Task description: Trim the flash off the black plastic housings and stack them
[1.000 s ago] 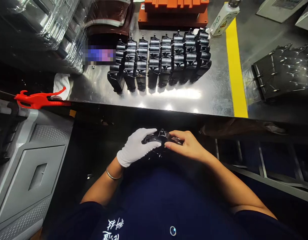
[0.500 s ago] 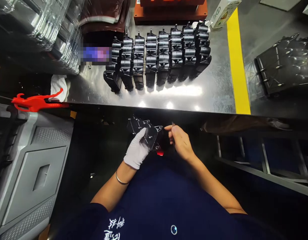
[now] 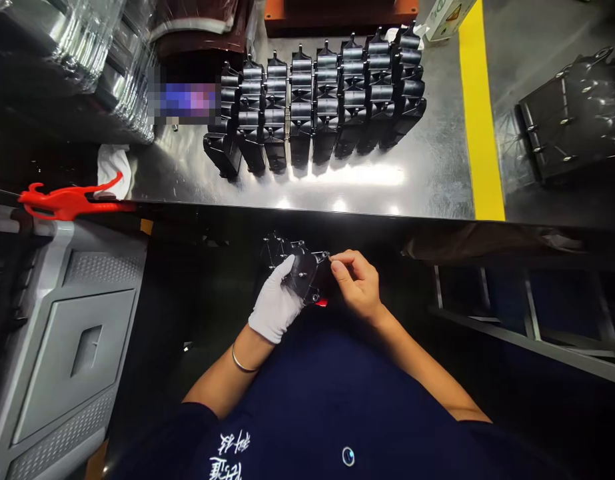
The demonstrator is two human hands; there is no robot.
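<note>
One steel table (image 3: 427,187) fills the upper half of the view, shiny, with a yellow stripe (image 3: 480,113) running down its right side. Left of the person, below table level, stands a grey cabinet (image 3: 62,333). Near the table's far edge, rows of black plastic parts (image 3: 317,100) lie packed side by side in a block. At far right, beyond the stripe, a black tray (image 3: 572,127) holds more dark pieces; details too glossy to read. Clear plastic trays (image 3: 102,60) stacked at far left. An orange block (image 3: 337,10) at the top edge, mostly cut off. Red tool (image 3: 62,200) lies at the table's near left corner, a white cloth (image 3: 112,167) just behind it.

Below the table's front edge, over the person's lap: a black plastic part (image 3: 302,270), flat and roughly rounded, with small lugs around its rim, tilted toward the camera. Left hand (image 3: 277,303), in a white glove, is closed round the part from below and the left, thumb laid across its face. Right hand (image 3: 357,283), bare, sits just right of the part; thumb and forefinger pressed together at a lug on its right rim, pinching there. Whether something small is between the fingertips, cannot tell. A small red object (image 3: 321,303) peeks out under the part, between the two hands. Thin bracelet (image 3: 242,360) on the left wrist.
</note>
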